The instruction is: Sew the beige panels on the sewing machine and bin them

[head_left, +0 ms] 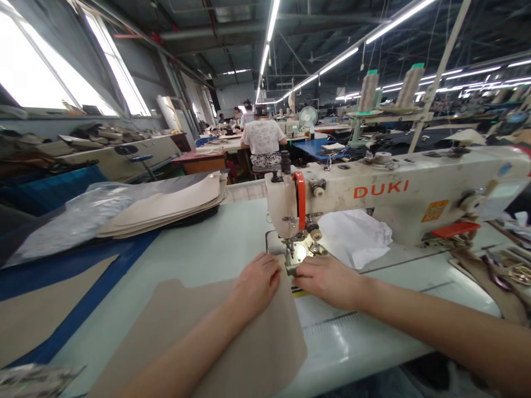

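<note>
A beige fabric panel (257, 342) lies on the pale green sewing table (199, 254), under my left forearm. My left hand (256, 283) has its fingers curled down on the panel's upper corner, just in front of the presser foot (289, 247). To the right, my right hand (326, 280) is closed, its fingertips together at the front edge of the shiny needle plate (302, 251); what they pinch is hidden. Both hands are close together below the head of the white sewing machine (381, 190). A crumpled white cloth (354, 235) sits under the machine's arm.
Left of the machine are a stack of beige panels (170, 207) and a clear plastic bag (89, 207). Another beige piece (53, 309) lies on blue material. Scissors and small items fill a tray (508, 271) at right. A person (263, 138) sits ahead, facing away.
</note>
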Available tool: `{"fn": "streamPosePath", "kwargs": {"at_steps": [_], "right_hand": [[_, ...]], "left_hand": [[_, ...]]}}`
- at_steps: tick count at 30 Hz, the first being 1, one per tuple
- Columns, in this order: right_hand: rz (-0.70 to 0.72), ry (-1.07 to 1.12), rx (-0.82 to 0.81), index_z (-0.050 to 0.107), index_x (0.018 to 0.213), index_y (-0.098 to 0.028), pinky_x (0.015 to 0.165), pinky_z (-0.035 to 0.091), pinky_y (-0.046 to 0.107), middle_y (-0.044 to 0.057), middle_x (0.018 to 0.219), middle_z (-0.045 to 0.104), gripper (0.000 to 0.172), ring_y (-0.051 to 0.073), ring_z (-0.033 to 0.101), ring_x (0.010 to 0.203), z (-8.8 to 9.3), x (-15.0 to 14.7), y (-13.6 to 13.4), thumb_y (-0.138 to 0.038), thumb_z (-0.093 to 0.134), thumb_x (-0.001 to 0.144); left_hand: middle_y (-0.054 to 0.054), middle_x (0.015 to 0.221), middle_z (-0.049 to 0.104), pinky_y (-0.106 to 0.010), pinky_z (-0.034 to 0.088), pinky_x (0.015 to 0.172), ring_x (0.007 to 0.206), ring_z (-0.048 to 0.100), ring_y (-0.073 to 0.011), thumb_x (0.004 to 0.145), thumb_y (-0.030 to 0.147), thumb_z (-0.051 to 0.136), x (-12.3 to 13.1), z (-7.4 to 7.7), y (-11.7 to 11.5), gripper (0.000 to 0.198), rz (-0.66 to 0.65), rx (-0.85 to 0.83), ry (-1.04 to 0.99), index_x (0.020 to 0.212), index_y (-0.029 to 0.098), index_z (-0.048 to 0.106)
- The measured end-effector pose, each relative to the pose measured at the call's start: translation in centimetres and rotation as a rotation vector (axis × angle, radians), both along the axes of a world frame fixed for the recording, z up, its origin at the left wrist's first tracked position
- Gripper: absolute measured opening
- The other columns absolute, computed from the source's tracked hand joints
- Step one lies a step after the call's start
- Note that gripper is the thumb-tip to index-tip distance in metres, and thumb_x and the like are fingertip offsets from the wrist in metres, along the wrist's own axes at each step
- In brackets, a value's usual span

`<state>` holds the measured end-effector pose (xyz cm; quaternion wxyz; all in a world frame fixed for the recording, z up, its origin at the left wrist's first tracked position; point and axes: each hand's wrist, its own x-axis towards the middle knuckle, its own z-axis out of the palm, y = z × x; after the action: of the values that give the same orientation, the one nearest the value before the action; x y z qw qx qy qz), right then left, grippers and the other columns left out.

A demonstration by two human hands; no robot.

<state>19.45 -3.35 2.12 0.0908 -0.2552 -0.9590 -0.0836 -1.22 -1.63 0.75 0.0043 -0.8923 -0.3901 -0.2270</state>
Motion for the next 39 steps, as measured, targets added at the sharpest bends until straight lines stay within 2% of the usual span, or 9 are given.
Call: {"fn": "streamPosePath", "kwargs": {"at_steps": [4, 12, 15, 21, 28, 39], "right_hand": [[0.081, -0.018, 0.031, 0.061, 0.1, -0.015, 0.08, 0.043, 0.03, 0.004, 0.091, 0.062, 0.014, 0.018, 0.051, 0.09, 0.1, 0.3, -0.5, -0.018, 0.049, 0.092], [0.033, 0.132, 0.101, 0.06, 0.087, -0.016, 0.079, 0.044, 0.031, 0.004, 0.084, 0.062, 0.018, 0.018, 0.054, 0.084, -1.5, -1.8, 0.2, -0.023, 0.045, 0.093], [0.059, 0.15, 0.067, 0.06, 0.091, -0.015, 0.081, 0.044, 0.031, 0.006, 0.089, 0.063, 0.015, 0.018, 0.054, 0.087, -1.8, -2.1, 0.1, -0.02, 0.045, 0.093], [0.093, 0.148, -0.035, 0.062, 0.089, -0.015, 0.084, 0.045, 0.029, 0.006, 0.089, 0.065, 0.017, 0.017, 0.056, 0.088, -2.2, -2.0, 0.1, -0.018, 0.047, 0.093], [0.098, 0.191, -0.05, 0.063, 0.089, -0.015, 0.086, 0.045, 0.029, 0.006, 0.089, 0.065, 0.017, 0.017, 0.056, 0.087, -2.6, -2.1, 0.3, -0.02, 0.048, 0.092], [0.068, 0.177, -0.048, 0.064, 0.086, -0.016, 0.084, 0.045, 0.03, 0.004, 0.088, 0.065, 0.018, 0.018, 0.057, 0.086, -2.2, -2.1, 0.1, -0.021, 0.047, 0.093]], "left_hand": [[-0.003, 0.075, 0.061, -0.03, 0.048, 0.072, 0.076, 0.056, -0.018, 0.077, 0.005, 0.05, 0.0, -0.1, 0.1, 0.016, 0.013, -0.004, -0.018, 0.068, 0.019, 0.054], [-0.003, 0.076, 0.063, -0.029, 0.048, 0.072, 0.077, 0.058, -0.0176, 0.079, 0.008, 0.051, -0.3, -0.1, -0.1, 0.014, 0.012, -0.033, -0.045, 0.072, 0.019, 0.055], [-0.003, 0.074, 0.063, -0.029, 0.048, 0.071, 0.075, 0.058, -0.0174, 0.08, 0.009, 0.051, -0.3, -0.2, 0.1, 0.014, 0.013, -0.027, -0.052, 0.07, 0.019, 0.055], [-0.004, 0.075, 0.063, -0.029, 0.049, 0.07, 0.075, 0.057, -0.0172, 0.083, 0.011, 0.047, -0.1, -0.5, 0.0, 0.017, 0.001, 0.022, -0.055, 0.07, 0.019, 0.056], [-0.004, 0.074, 0.062, -0.03, 0.049, 0.069, 0.074, 0.056, -0.0172, 0.087, 0.013, 0.043, 0.0, -0.8, 0.0, 0.02, -0.005, 0.054, -0.06, 0.072, 0.018, 0.056], [-0.004, 0.074, 0.061, -0.031, 0.048, 0.069, 0.073, 0.054, -0.0176, 0.09, 0.016, 0.042, 0.2, -1.0, 0.1, 0.022, -0.016, 0.079, -0.042, 0.072, 0.018, 0.054]]}}
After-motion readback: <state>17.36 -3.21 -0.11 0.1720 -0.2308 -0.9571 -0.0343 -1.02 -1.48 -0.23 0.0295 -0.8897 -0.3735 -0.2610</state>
